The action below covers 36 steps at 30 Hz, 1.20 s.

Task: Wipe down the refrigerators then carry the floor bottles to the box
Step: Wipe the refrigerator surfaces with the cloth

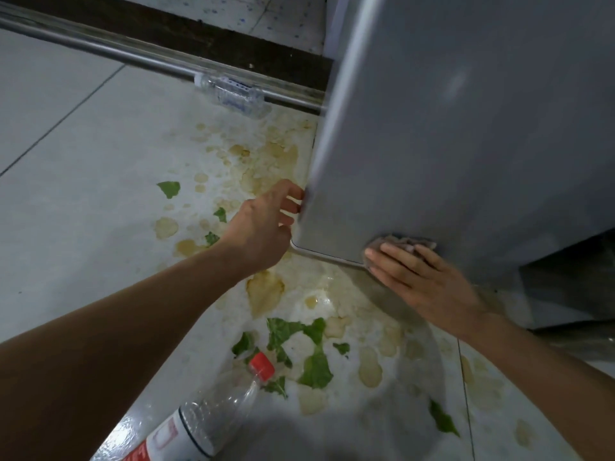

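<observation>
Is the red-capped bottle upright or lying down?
Lying down. The red-capped bottle rests on its side on the floor, cap pointing toward the fridge.

Torn green leaves (314,364) and yellowish stains (266,291) lie scattered over the pale tiled floor (66,128); a metal rail (100,48) runs along the dark baseboard (233,44)

Head view looks steeply down, close above the floor (83,134).

refrigerator (466,128) grey | bottle cap (262,366) red | leaf scraps (316,364) green (stains yellowish)
</observation>
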Available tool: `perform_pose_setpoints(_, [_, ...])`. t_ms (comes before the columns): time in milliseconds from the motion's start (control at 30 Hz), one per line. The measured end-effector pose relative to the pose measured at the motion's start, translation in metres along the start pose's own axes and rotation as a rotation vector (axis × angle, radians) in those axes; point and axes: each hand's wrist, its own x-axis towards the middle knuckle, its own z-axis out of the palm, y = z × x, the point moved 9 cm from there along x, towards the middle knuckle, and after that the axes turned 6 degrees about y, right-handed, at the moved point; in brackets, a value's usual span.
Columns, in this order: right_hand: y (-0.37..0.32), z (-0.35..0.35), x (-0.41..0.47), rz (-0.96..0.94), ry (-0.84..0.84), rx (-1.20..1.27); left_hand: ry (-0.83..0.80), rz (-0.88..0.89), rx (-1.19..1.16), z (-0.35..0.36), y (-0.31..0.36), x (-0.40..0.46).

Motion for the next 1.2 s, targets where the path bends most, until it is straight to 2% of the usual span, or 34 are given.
perform_pose_setpoints(233, [-0.044, -0.016, 0.086, 0.004, 0.079, 0.135, -0.075, -0.003, -0.016, -0.003, -0.004, 0.007])
perform_pose_setpoints(367, [-0.063, -0.012, 0.107, -0.103, -0.007, 0.110, -0.064, -0.008, -0.019, -0.004, -0.006, 0.008])
perform_pose_setpoints(600, [-0.030, -0.001, 0.037, -0.057, -0.077, -0.019, -0.037, -0.024, -0.001, -0.009, -0.017, 0.001])
perform_pose_setpoints(767, [-0.058, -0.003, 0.083, -0.034, -0.067, 0.020, 0.004, -0.087, -0.034, -0.012, -0.027, -0.008])
perform_pose_setpoints(933, [-0.099, 0.011, 0.129, -0.165, -0.236, 0.019, 0.023, -0.081, -0.010, -0.010, -0.023, -0.013])
perform_pose_setpoints(1033, [-0.085, 0.012, 0.104, -0.140, -0.180, 0.076, 0.059, -0.060, 0.004, -0.011, -0.018, -0.012])
perform_pose_setpoints(1133, [-0.058, 0.017, 0.045, -0.100, -0.077, 0.033, 0.085, -0.046, 0.008, -0.003, -0.011, -0.011])
perform_pose_setpoints(1200, [-0.039, 0.026, -0.003, -0.079, -0.111, -0.007, 0.116, -0.054, -0.001, 0.006, -0.007, -0.010])
